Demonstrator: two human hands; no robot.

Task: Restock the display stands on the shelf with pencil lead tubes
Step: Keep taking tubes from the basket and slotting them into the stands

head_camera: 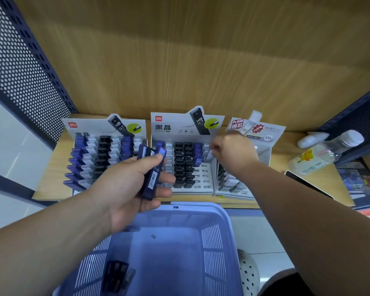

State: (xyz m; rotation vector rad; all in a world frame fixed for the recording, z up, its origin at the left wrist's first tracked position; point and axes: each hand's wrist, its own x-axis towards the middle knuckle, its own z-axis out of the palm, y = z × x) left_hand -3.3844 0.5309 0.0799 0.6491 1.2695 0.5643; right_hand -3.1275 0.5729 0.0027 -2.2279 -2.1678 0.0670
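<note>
Farthest left on the wooden shelf (51, 180) stands a full display stand (103, 154), its rows of purple, white and black tubes all filled. Its header card carries a red "deli" logo, the characters 黑晶 and a pictured tube marked "HB 0.7".

Next, the left hand (124, 189) is raised palm up, its fingers wrapped around a fanned bundle of dark blue lead tubes (152, 174). Below it is a lilac basket (214, 242) with a few spare black tubes (115, 276) in the bottom.

Centre, the middle stand (186, 163) bears the same logo and lettering, and "HB" shows on several caps. Its lower right slots are bare.

The right hand (233, 152) reaches to that stand's right column with its fingers curled, seemingly pinching a white tube (210, 153); the grip itself is partly hidden.

Further right, a third stand (244, 167) shows "TOP" and "100". A clear bottle (323, 154) lies on its side beyond it.

Risks, as judged: the fanned bundle is held loosely, so a tube could slide out. The right forearm, crossing close to the third stand, could nudge it. A white tube could also end up in the wrong colour's column.
</note>
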